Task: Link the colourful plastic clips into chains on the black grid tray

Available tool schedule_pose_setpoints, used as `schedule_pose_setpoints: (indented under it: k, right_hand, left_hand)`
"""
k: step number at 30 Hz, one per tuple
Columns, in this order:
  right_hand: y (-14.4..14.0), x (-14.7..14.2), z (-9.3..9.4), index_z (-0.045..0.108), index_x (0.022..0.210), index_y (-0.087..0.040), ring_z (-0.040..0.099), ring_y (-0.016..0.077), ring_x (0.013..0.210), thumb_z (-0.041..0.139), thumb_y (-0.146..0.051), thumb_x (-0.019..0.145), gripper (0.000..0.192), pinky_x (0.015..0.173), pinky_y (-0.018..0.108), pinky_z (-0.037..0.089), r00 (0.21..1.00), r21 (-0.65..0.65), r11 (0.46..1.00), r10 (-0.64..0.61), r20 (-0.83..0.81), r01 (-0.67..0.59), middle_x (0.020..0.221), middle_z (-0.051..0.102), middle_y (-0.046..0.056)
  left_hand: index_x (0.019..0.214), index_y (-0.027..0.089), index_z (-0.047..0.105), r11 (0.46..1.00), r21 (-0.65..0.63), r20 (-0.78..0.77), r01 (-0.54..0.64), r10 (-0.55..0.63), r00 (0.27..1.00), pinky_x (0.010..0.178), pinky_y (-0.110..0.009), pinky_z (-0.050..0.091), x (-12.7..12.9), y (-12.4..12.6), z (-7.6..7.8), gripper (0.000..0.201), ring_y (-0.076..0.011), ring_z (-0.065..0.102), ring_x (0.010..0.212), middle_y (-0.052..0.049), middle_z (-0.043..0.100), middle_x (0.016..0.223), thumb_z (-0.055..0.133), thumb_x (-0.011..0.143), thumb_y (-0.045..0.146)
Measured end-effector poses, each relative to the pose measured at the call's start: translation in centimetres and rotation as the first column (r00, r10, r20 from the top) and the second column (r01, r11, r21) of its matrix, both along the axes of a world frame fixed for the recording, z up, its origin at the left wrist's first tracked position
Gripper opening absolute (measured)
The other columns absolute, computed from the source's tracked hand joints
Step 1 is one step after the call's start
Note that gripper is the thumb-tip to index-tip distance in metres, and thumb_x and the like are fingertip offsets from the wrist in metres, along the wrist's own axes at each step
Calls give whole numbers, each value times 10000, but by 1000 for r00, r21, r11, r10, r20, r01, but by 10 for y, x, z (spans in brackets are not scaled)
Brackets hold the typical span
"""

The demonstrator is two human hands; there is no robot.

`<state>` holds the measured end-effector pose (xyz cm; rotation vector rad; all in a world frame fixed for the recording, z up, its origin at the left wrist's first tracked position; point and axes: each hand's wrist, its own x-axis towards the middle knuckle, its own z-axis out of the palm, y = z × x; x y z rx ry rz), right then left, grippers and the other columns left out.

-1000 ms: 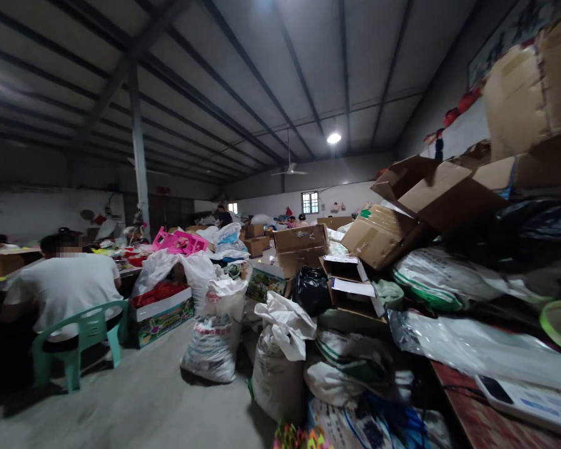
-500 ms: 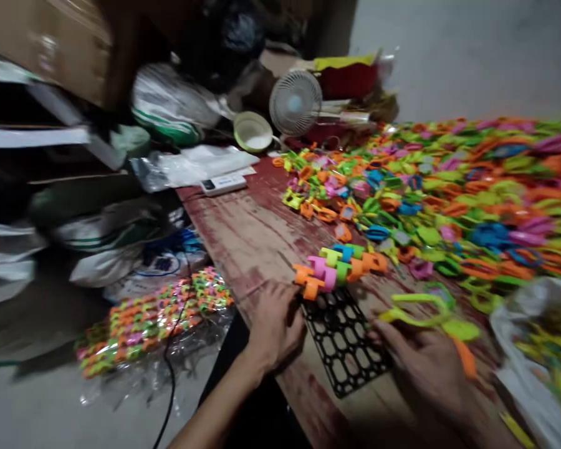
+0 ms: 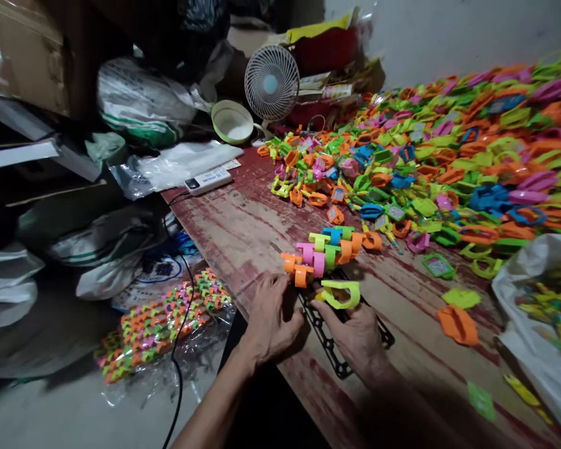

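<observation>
- The right hand (image 3: 355,333) pinches a lime-green plastic clip (image 3: 340,293) between thumb and fingertips, closed on its lower rim, near the desk's front edge.
- The clip looks light, stiff and smooth; the open loop probably flexes, so the solid rim seems the safer hold.
- The left hand (image 3: 271,318) rests with fingers curled beside the row of joined clips (image 3: 327,252); whether it grips anything I cannot tell.
- Under both hands lies a black grid tray (image 3: 330,340) on the desk (image 3: 243,231).
- A loose pile of coloured clips (image 3: 449,156) covers the desk's far right side.
</observation>
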<state>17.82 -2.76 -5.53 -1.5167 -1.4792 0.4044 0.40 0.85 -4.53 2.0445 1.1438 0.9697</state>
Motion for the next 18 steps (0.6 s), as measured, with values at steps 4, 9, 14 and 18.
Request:
schedule_pose_setpoints:
  k: [4,9,14,18]
  right_hand:
    - [8,-5,-5,753,859,-181,736,199,659,650,-372,914,224,603,247,585,983,228,971,30,179,-71,771,766,67]
    - [10,-3,6,710,852,-173,713,160,617,589,-334,975,236,597,210,564,943,317,929,83,323,-190,741,744,51]
    - [12,-6,15,646,768,-186,639,146,514,555,-291,981,255,501,224,495,911,281,936,86,402,-212,630,667,14]
    - [15,-7,14,642,831,-177,644,141,545,564,-190,947,141,554,208,505,910,259,933,134,393,-250,654,669,15]
  left_hand:
    - [1222,175,565,1000,13,32,-27,26,999,936,-381,466,0,0,-1,312,-238,562,1061,-110,629,1147,491,920,206]
    - [916,185,640,996,27,1,-81,81,997,798,-358,473,8,9,-6,168,-228,589,844,-67,671,883,486,958,238]
    - [835,190,664,996,22,-18,-90,91,996,802,-341,482,14,17,-14,175,-218,620,836,-58,695,845,505,904,173]
    - [810,189,668,995,-8,-15,-102,102,995,749,-320,494,13,19,-12,231,-206,628,771,-55,688,789,465,920,191]
